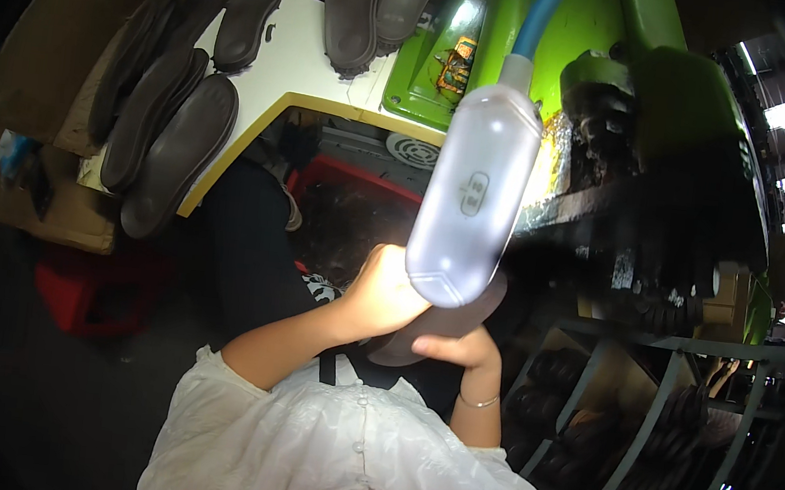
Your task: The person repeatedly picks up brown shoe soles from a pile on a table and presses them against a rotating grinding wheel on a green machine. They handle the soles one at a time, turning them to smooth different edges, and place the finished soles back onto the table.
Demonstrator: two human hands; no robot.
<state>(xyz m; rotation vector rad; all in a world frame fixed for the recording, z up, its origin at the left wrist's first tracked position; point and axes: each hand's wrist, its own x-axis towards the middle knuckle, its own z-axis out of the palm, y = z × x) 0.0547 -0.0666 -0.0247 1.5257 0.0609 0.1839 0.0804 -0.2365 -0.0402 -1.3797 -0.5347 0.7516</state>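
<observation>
A dark brown shoe sole (pixel 446 325) lies at an angle over my lap. My right hand (pixel 469 351) grips it from the right, thumb along its upper face and the other fingers out of sight beneath. My left hand (pixel 380 293) is closed in a fist against the sole's left side. Its fingertips, and anything they may hold, are hidden behind the white lamp head (pixel 474 196). This lamp hangs on a blue bendable neck (pixel 543 17) directly above both hands and covers part of the sole.
Several brown soles (pixel 182 151) lie on the white table (pixel 284 52). A green machine (pixel 568 34) with dark, grimy parts stands at front right. Below the table is a red bin (pixel 342 178) holding dark scraps. A red stool (pixel 96 290) is at left, a loaded metal rack (pixel 624 413) at right.
</observation>
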